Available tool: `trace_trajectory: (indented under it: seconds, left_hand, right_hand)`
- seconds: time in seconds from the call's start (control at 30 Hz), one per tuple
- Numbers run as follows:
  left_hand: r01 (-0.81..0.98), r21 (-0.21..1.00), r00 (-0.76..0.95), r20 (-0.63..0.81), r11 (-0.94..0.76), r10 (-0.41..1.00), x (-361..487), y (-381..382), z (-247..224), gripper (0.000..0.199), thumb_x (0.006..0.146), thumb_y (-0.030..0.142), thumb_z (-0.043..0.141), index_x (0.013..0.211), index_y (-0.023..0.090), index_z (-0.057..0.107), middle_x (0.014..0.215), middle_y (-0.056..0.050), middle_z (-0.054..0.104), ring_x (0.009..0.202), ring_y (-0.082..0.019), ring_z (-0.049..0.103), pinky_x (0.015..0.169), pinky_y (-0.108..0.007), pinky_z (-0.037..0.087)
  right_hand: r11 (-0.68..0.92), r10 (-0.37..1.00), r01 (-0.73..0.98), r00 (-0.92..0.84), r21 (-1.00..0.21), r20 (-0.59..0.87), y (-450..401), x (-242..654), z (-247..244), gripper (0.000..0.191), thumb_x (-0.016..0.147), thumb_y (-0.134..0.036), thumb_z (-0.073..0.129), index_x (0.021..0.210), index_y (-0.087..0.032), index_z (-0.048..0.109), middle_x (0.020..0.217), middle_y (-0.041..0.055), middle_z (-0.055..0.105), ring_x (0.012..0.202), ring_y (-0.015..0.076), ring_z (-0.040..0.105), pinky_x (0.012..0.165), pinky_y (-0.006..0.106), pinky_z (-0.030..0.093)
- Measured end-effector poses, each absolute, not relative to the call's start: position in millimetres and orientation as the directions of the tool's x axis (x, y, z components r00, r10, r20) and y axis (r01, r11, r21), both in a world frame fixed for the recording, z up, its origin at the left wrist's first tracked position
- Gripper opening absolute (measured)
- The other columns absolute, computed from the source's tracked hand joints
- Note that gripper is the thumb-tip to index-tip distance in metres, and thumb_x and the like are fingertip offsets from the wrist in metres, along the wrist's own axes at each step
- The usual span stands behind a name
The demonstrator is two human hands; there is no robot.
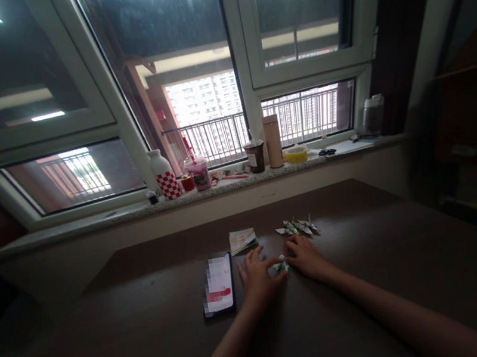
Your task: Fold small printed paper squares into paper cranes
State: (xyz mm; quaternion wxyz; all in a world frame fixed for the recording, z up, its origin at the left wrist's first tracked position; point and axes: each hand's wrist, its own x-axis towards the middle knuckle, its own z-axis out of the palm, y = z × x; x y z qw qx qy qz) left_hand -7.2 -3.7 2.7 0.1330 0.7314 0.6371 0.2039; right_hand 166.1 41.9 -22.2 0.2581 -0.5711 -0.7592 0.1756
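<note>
On the dark table, a small green-and-white folded paper piece [281, 266] lies between my two hands. The thumb and index finger of my left hand [258, 278] close around its left side, while the other fingers stretch forward. My right hand [306, 257] is curled, its fingertips at the paper's right edge. Just beyond that hand is a cluster of similar pointed folded paper pieces [298, 227]. A stack of printed paper sheets [243, 241] rests ahead of my left hand. Left of that hand lies a phone [218, 284] with its screen lit.
Behind the table [155, 336] runs a stone windowsill [235, 188]. It holds a checkered bottle [165, 175], a pink drink cup [197, 171], a dark cup [255, 156], a tan flask [273, 141], a yellow tape roll [296, 155] and a clear jug [373, 116].
</note>
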Motion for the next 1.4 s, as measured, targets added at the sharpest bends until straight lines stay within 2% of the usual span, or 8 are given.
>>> trace_trajectory:
  seconds: [0.2, 0.33, 0.43, 0.6, 0.87, 1.2, 1.4]
  left_hand:
    - [0.910, 0.365, 0.164, 0.127, -0.200, 0.978, -9, -3, 6, 0.028, 0.075, 0.053, 0.070, 0.103, 0.048, 0.072, 0.154, 0.004, 0.038, 0.143, -0.033, 0.025, 0.113, -0.068, 0.006]
    - [0.920, 0.318, 0.188, 0.153, -0.228, 0.970, -10, -4, 9, 0.028, 0.075, 0.055, 0.070, 0.102, 0.048, 0.073, 0.153, 0.004, 0.040, 0.142, -0.035, 0.027, 0.113, -0.068, 0.002]
    - [0.919, 0.315, 0.195, 0.158, -0.236, 0.968, -10, -4, 9, 0.028, 0.074, 0.056, 0.069, 0.102, 0.049, 0.072, 0.152, 0.005, 0.040, 0.141, -0.035, 0.028, 0.112, -0.070, 0.004]
    - [0.920, 0.317, 0.188, 0.159, -0.230, 0.969, -11, -2, 8, 0.028, 0.074, 0.055, 0.070, 0.101, 0.049, 0.072, 0.153, 0.004, 0.040, 0.142, -0.035, 0.028, 0.112, -0.070, 0.005]
    - [0.922, 0.316, 0.184, 0.149, -0.223, 0.971, -10, -3, 10, 0.028, 0.074, 0.054, 0.070, 0.101, 0.050, 0.072, 0.152, 0.004, 0.040, 0.142, -0.034, 0.027, 0.112, -0.070, 0.003]
    - [0.915, 0.332, 0.185, 0.159, -0.229, 0.970, -11, -3, 9, 0.028, 0.075, 0.055, 0.070, 0.101, 0.048, 0.073, 0.152, 0.002, 0.041, 0.142, -0.036, 0.028, 0.111, -0.071, 0.003]
    - [0.917, 0.337, 0.175, 0.143, -0.214, 0.974, -10, -4, 9, 0.029, 0.076, 0.056, 0.068, 0.103, 0.048, 0.072, 0.152, 0.003, 0.041, 0.142, -0.036, 0.026, 0.113, -0.069, 0.002]
  right_hand:
    - [0.302, 0.952, 0.730, -0.201, -0.613, 0.229, 47, 170, -31, 0.008, 0.079, -0.023, 0.066, 0.086, -0.020, 0.065, 0.117, 0.0080, 0.058, 0.118, 0.0261, 0.047, 0.103, 0.041, 0.036]
    - [0.360, 0.932, 0.620, -0.210, -0.697, 0.295, 53, 180, -37, 0.011, 0.085, -0.023, 0.057, 0.084, -0.019, 0.067, 0.112, 0.0085, 0.063, 0.113, 0.0227, 0.054, 0.103, 0.038, 0.038]
    - [0.402, 0.916, 0.555, -0.238, -0.728, 0.323, 55, 185, -38, 0.009, 0.082, -0.022, 0.060, 0.083, -0.017, 0.067, 0.109, 0.0094, 0.065, 0.109, 0.0220, 0.057, 0.101, 0.036, 0.040]
    - [0.362, 0.931, 0.619, -0.209, -0.697, 0.298, 51, 181, -36, 0.008, 0.076, -0.022, 0.066, 0.083, -0.019, 0.070, 0.113, 0.0088, 0.062, 0.115, 0.0237, 0.053, 0.104, 0.039, 0.037]
    - [0.294, 0.955, 0.696, -0.195, -0.655, 0.221, 49, 174, -29, 0.014, 0.075, -0.016, 0.066, 0.087, -0.021, 0.072, 0.116, 0.0078, 0.059, 0.118, 0.0247, 0.050, 0.105, 0.040, 0.036]
    - [0.419, 0.904, 0.650, -0.232, -0.633, 0.360, 37, 176, -31, 0.008, 0.079, -0.020, 0.064, 0.084, -0.021, 0.071, 0.107, 0.0074, 0.061, 0.109, 0.0227, 0.052, 0.101, 0.038, 0.039]
    - [0.444, 0.892, 0.679, -0.267, -0.585, 0.366, 34, 175, -28, 0.009, 0.077, -0.022, 0.068, 0.086, -0.022, 0.071, 0.108, 0.0072, 0.061, 0.109, 0.0234, 0.052, 0.100, 0.039, 0.040]
